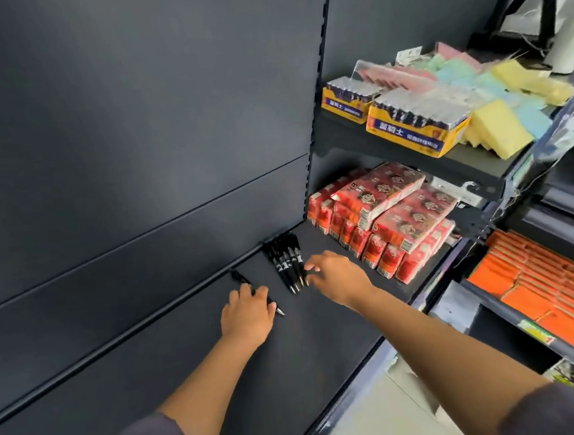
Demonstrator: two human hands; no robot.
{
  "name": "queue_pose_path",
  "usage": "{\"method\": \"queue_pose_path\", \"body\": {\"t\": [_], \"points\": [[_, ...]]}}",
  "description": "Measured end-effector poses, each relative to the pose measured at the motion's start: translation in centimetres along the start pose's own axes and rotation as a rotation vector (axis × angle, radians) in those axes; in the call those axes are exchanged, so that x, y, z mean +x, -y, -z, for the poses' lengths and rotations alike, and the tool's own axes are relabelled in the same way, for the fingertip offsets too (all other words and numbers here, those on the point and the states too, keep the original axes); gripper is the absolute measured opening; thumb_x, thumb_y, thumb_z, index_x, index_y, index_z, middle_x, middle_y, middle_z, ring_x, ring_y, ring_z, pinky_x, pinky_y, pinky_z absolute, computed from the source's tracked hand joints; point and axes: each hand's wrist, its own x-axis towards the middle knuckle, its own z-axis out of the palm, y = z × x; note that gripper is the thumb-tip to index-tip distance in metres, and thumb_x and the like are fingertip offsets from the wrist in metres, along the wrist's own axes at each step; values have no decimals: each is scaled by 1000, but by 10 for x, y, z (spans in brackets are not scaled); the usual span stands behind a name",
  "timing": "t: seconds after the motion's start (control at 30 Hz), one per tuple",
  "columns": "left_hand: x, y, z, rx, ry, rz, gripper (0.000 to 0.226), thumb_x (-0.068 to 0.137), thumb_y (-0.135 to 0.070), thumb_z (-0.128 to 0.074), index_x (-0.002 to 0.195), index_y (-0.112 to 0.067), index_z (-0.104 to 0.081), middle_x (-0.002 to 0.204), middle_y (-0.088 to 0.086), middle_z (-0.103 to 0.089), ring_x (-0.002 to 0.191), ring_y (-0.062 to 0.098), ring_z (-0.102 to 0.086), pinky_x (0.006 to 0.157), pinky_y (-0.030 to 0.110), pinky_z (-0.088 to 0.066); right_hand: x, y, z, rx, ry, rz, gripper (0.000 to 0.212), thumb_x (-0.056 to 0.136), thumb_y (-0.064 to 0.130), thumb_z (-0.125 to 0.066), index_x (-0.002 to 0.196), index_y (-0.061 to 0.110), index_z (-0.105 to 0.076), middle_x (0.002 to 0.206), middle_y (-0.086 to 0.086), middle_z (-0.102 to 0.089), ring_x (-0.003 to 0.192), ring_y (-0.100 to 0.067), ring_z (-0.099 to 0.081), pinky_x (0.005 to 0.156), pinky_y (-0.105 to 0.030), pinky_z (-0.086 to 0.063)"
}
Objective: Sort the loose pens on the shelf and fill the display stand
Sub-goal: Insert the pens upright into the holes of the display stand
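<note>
pen bunch point(287, 265): black pens with white print, lying side by side on the dark shelf point(323, 345), far ends against the back panel point(135, 143), tips pointing toward the person.
single pen point(240, 278): 1 black pen lying apart, to the left of the pen bunch, slanted, its tip poking out from under the left hand.
left hand point(247, 315): left of the pen bunch and nearer the shelf's front, palm down on the single pen, fingers bent over its middle; i cannot tell whether they pinch it or only press on it.
right hand point(338, 275): just right of the pen bunch, fingers spread and loosely bent, holding nothing; the fingertips point(308, 269) sit at the bunch's right edge, near the pen tips, contact unclear.
red packs point(382, 223): stacked on the same shelf, right of the pen bunch.
yellow boxes point(409, 125): 2 of them, on the next shelf, above and right of the pen bunch.
pastel sponges point(496, 108): piled beyond the yellow boxes, further right of the pen bunch.
orange packets point(541, 286): on another rack, far right of the pen bunch.
</note>
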Motion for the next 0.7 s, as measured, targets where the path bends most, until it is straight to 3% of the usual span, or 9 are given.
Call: {"method": "queue_pose_path", "body": {"t": [0.13, 0.3, 0.53, 0.7], "points": [[33, -14, 1, -44, -56, 90, 48, 97, -47, -33, 137, -21, -37, 135, 6, -40, 121, 27, -37, 94, 37, -38, 38, -10, -2, 35, 40, 4, 31, 95, 22, -45, 124, 18, -57, 123, -9, -52, 113, -32, -52, 92, -42, -47], [67, -39, -2, -183, -61, 283, 73, 87, -56, -44, 146, -22, -18, 142, 6, -31, 126, 29, -32, 100, 40, -34, 82, -11, -12, 2, 90, 3, 31, 95, 26, -46, 121, 13, -56, 124, -11, -47, 115, -36, -48, 85, -39, -46], [84, -54, -2, -233, -68, 407, 74, 90, -35, -49, 149, -18, -8, 138, 10, -31, 121, 31, -36, 94, 39, -39, 112, 1, -30, -79, 117, -1, 42, 90, 36, -52, 124, 11, -51, 130, -9, -38, 119, -32, -41, 86, -41, -44], [75, -48, 0, -246, -11, 492, 83, 90, -26, -52, 149, -16, 5, 140, 12, -29, 121, 32, -39, 91, 40, -44, 117, 19, -41, -245, 145, 21, 53, 85, 47, -51, 126, 14, -51, 131, -6, -43, 122, -29, -42, 89, -41, -37]]}}
